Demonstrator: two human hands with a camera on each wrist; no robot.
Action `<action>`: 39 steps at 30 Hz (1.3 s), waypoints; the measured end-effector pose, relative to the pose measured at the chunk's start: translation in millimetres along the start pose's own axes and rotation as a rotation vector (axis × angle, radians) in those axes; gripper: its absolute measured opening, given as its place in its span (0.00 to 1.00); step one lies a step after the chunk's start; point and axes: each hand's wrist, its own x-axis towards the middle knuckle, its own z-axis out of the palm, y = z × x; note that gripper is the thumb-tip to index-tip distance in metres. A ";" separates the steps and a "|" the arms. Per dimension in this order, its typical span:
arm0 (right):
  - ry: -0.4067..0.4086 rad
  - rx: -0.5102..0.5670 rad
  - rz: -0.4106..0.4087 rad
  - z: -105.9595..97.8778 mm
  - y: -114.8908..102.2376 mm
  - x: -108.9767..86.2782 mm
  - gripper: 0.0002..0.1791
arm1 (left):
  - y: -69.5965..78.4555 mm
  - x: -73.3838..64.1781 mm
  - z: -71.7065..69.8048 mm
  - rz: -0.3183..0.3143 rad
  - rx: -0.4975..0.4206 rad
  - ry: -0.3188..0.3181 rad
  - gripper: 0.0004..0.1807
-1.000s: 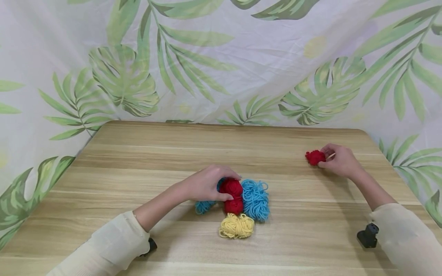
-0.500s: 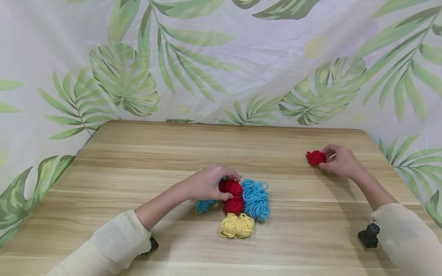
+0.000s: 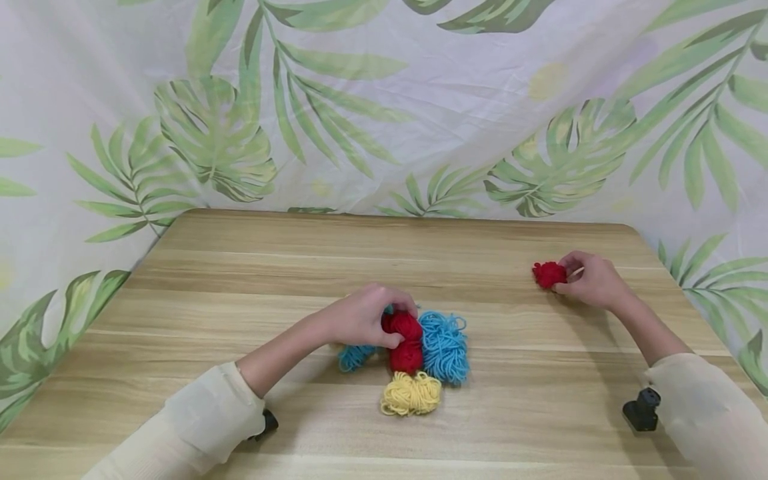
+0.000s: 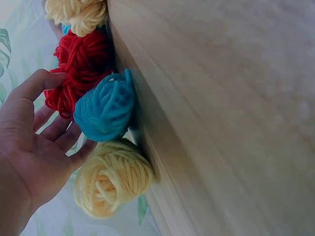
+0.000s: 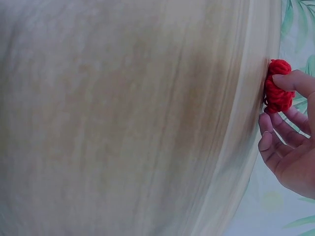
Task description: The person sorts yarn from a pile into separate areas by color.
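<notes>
At the middle of the table, my left hand (image 3: 366, 317) holds a red yarn bundle (image 3: 408, 353) between thumb and fingers. A light blue yarn skein (image 3: 445, 348) lies against its right side, and a yellow yarn skein (image 3: 411, 393) touches its near end. Partly under the left hand is a darker blue yarn ball (image 3: 355, 358); in the left wrist view a second yellow yarn ball (image 4: 113, 179) sits beside that blue one, mostly hidden from the head. Toward the back right, my right hand (image 3: 591, 280) pinches a small red yarn ball (image 3: 549, 275) on the tabletop.
The wooden table (image 3: 288, 427) has rounded back corners. Behind it hangs a leaf-patterned cloth (image 3: 372, 120). Black wrist devices show under both sleeves, the right one (image 3: 642, 410) close to the tabletop.
The right hand and its red yarn ball have shifted very slightly right. The left hand has barely moved, still gripping the red bundle; the other yarn stays in place.
</notes>
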 end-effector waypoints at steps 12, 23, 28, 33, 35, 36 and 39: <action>0.001 0.000 0.006 -0.7 -1.2 -1.5 0.26 | -2.3 1.9 -6.6 0.031 -0.033 -0.016 0.15; -0.010 0.002 0.016 -2.0 -0.3 -4.3 0.27 | -1.9 -2.4 -11.3 0.040 -0.039 0.002 0.15; -0.017 0.008 0.026 -2.9 -1.4 -5.3 0.27 | -2.1 -2.7 -14.3 0.066 -0.041 0.011 0.14; -0.016 0.007 0.030 -3.1 -1.1 -5.3 0.27 | -0.2 -3.4 -17.6 0.075 -0.059 0.014 0.15; -0.014 0.008 0.029 -3.0 -0.3 -5.1 0.27 | 0.2 -3.7 -18.6 0.074 -0.066 0.019 0.15; -0.013 0.010 0.028 -3.0 0.3 -5.0 0.27 | 0.3 -3.6 -18.9 0.075 -0.069 0.022 0.15; -0.015 0.017 0.027 -3.0 1.3 -5.0 0.28 | 0.2 -3.7 -19.8 0.075 -0.071 0.031 0.15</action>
